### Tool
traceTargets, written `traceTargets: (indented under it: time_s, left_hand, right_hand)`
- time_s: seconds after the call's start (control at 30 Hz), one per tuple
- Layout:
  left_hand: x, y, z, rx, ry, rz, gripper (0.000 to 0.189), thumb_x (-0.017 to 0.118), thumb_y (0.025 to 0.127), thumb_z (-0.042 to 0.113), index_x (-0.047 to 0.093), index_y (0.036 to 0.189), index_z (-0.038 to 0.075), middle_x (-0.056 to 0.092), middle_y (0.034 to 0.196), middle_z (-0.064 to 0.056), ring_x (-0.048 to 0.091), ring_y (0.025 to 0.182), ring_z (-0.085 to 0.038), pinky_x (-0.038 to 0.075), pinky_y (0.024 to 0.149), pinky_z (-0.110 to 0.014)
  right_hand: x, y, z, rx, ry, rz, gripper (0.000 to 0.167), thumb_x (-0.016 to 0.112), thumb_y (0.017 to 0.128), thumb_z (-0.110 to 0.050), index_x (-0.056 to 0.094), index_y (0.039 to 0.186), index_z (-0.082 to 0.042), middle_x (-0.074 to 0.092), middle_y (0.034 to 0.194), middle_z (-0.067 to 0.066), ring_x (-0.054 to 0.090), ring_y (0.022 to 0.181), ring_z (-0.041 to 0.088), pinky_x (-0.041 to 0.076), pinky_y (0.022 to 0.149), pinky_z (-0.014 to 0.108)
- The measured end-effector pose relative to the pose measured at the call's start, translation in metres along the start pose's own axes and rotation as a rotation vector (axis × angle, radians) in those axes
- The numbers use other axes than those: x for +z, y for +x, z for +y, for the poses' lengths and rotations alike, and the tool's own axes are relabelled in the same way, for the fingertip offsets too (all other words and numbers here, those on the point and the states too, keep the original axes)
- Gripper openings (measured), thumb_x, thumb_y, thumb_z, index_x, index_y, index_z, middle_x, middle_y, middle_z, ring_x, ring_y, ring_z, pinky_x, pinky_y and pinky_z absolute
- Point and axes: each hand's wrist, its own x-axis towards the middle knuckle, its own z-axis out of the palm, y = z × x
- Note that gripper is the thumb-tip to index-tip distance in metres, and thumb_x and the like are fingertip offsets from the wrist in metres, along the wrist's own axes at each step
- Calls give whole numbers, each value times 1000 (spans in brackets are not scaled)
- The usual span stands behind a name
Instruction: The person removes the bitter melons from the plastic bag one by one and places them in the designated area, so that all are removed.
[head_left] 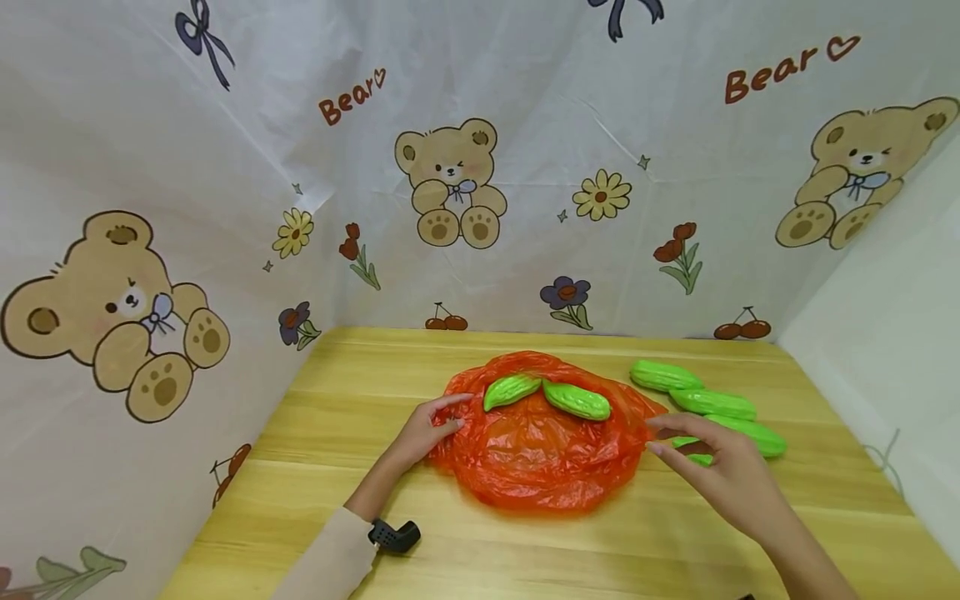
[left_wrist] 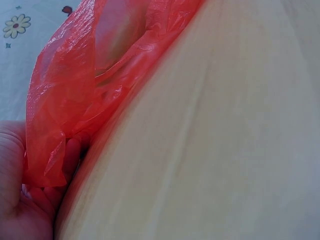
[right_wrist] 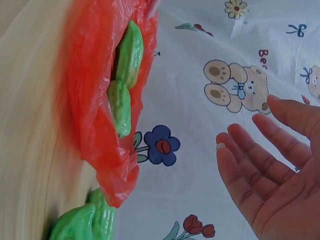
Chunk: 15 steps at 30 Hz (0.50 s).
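Observation:
A thin red plastic bag point(head_left: 547, 467) lies spread on the wooden table, its mouth facing up. Two bright green bitter melons point(head_left: 576, 401), perhaps plastic models, lie end to end at the bag's mouth. At the bag's left edge, my left hand point(head_left: 420, 431) holds the film between thumb and fingers; the left wrist view shows the red film point(left_wrist: 50, 155) running into that hand. My right hand point(right_wrist: 280, 175) has loosely spread fingers with nothing in them. In the head view it hovers by the bag's right corner, its fingertips close to the film.
More bitter melons point(head_left: 712, 404) lie in a group to the right of the bag, partly behind my right hand. White sheeting point(head_left: 525, 267) with printed bears and flowers stands behind the wooden table point(head_left: 360, 358). A black strap device point(head_left: 395, 537) sits on my left wrist.

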Motion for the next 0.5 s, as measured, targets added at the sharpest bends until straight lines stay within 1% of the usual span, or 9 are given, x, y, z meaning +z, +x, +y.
traceTargets:
  time_s: [0.1, 0.23, 0.33, 0.43, 0.5]
  left_hand:
    - [1, 0, -1, -2, 12, 24, 44, 66, 97, 6, 63, 140, 14, 55, 147, -8, 49, 134, -30, 54, 92, -32]
    - [1, 2, -1, -10, 27, 38, 44, 65, 97, 3, 62, 140, 11, 55, 146, -10, 50, 133, -32, 54, 90, -30]
    - [0, 2, -1, -8, 30, 29, 43, 66, 97, 7, 63, 140, 15, 55, 146, -7, 50, 133, -29, 54, 90, -29]
    - [-1, 2, -1, -3, 23, 12, 42, 68, 97, 13, 64, 138, 20, 56, 146, -3, 49, 134, -25, 53, 91, -30]
    - [-1, 2, 0, 1, 5, -1, 42, 69, 97, 15, 65, 138, 22, 55, 146, -3, 51, 133, -25, 54, 90, -31]
  right_hand:
    - [4, 8, -1, -19, 10, -9, 25, 79, 89, -12, 75, 112, -21, 75, 104, -7, 70, 93, 8, 56, 72, 19]
    - [9, 18, 0, -22, 30, -17, 25, 78, 90, -11, 75, 113, -17, 75, 104, -2, 70, 88, 6, 56, 71, 20]
    - [13, 24, 0, -5, 38, -20, 24, 78, 90, -12, 74, 114, -15, 75, 103, 0, 69, 86, 5, 57, 71, 21]
    - [17, 28, 0, 14, 39, -22, 25, 78, 91, -15, 74, 115, -15, 75, 103, 0, 69, 86, 6, 57, 71, 22]
    - [19, 31, 0, 23, 40, -24, 25, 78, 91, -17, 74, 116, -16, 75, 103, -2, 69, 87, 7, 57, 72, 23]
